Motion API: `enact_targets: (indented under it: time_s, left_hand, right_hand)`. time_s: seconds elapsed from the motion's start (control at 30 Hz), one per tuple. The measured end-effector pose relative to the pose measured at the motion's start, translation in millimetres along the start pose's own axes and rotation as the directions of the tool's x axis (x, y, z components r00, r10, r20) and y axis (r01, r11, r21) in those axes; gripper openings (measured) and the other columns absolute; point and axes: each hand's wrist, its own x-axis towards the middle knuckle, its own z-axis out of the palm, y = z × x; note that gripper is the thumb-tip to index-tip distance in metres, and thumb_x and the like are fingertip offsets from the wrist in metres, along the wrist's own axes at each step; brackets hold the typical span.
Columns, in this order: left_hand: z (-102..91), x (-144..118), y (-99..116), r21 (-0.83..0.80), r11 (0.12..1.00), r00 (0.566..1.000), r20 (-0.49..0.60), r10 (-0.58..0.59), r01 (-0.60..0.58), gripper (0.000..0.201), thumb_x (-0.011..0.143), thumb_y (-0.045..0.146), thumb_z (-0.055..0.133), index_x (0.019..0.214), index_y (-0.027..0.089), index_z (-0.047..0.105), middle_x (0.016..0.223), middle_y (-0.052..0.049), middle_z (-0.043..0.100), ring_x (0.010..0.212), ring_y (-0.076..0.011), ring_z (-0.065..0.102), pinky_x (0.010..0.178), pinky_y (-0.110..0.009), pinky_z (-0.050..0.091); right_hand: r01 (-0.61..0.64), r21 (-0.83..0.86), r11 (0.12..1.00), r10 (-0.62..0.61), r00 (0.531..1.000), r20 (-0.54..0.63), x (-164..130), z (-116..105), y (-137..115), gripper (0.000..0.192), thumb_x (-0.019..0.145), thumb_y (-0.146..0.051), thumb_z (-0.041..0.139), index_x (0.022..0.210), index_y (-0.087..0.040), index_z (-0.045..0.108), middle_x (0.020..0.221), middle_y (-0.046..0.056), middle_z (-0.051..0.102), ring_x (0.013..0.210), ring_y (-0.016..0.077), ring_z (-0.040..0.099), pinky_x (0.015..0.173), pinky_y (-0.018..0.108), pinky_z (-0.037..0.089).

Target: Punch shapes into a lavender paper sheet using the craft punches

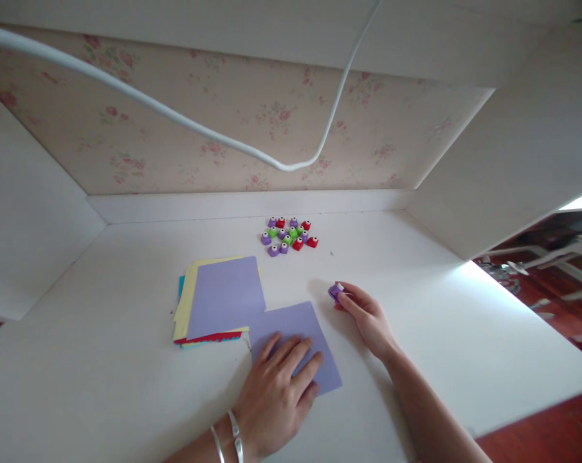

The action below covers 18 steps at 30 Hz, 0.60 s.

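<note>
Right hand [369, 321] pinches partly hidden purple punch [335, 293] right of center; left hand [278, 393], fingers spread, kinda covers lower-center purple sheet [301, 319]. White cable [283, 166] crosses up top.

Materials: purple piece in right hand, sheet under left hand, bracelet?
Piece: probably hard plastic, going by its saturated, even purple; too small to be sure.
Sheet: paper or thin card, matte; it lies flat with crisp, straight edges and no glare.
Bracelet: likely polished metal, given its silvery shine; a metallic coating is possible.
</note>
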Motion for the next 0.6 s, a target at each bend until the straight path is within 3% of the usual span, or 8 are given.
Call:
enact_targets:
  time_s: [0.13,0.23,0.33,0.4,0.6]
  left_hand:
    - [-4.0,5,-6,-0.010,0.999,0.997,-0.067,-0.047,0.046,0.032,0.096,0.039,0.052,0.123,0.027,0.061,0.131,0.000,0.059,0.116,-0.0193,0.055,0.105,-0.042,0.043]
    - [-7.0,8,-20,0.052,0.981,0.976,-0.120,-0.181,0.189,0.026,0.097,0.035,0.051,0.118,0.027,0.063,0.121,-0.001,0.062,0.108,-0.0192,0.056,0.095,-0.039,0.045]
    - [-7.3,9,-37,0.192,0.918,0.937,-0.102,-0.334,0.348,0.038,0.094,0.042,0.055,0.126,0.021,0.059,0.121,-0.007,0.061,0.106,-0.0242,0.056,0.090,-0.042,0.045]
    - [-6.1,8,-44,0.243,0.893,0.925,-0.070,-0.373,0.379,0.045,0.093,0.045,0.057,0.129,0.018,0.057,0.122,-0.009,0.060,0.108,-0.0260,0.055,0.090,-0.044,0.045]
    - [-2.5,6,-48,0.187,0.880,0.898,-0.029,-0.439,0.436,0.050,0.088,0.043,0.066,0.132,0.023,0.054,0.119,-0.009,0.058,0.106,-0.0249,0.054,0.090,-0.042,0.044]
  right_hand:
    - [0.029,-0.049,0.998,-0.028,0.999,0.023,1,-2,3,0.052,0.077,-0.055,0.074,0.116,-0.021,0.068,0.097,0.007,0.073,0.082,0.0201,0.066,0.083,0.035,0.049]
    - [0.032,-0.064,0.997,-0.030,0.999,0.034,1,-2,2,0.052,0.078,-0.055,0.073,0.116,-0.020,0.068,0.098,0.007,0.073,0.083,0.0206,0.066,0.083,0.035,0.049]
    - [0.033,-0.067,0.997,-0.030,0.998,0.048,0,-2,0,0.052,0.078,-0.055,0.073,0.116,-0.020,0.068,0.098,0.007,0.073,0.084,0.0207,0.066,0.083,0.035,0.049]
    - [0.035,-0.078,0.996,-0.031,0.998,0.048,-1,-1,-1,0.051,0.078,-0.055,0.072,0.115,-0.020,0.068,0.095,0.007,0.073,0.083,0.0208,0.066,0.083,0.035,0.049]
    - [0.048,-0.090,0.995,-0.044,0.998,0.044,-1,0,-3,0.049,0.077,-0.056,0.072,0.112,-0.021,0.070,0.088,0.006,0.073,0.081,0.0205,0.067,0.081,0.034,0.050]
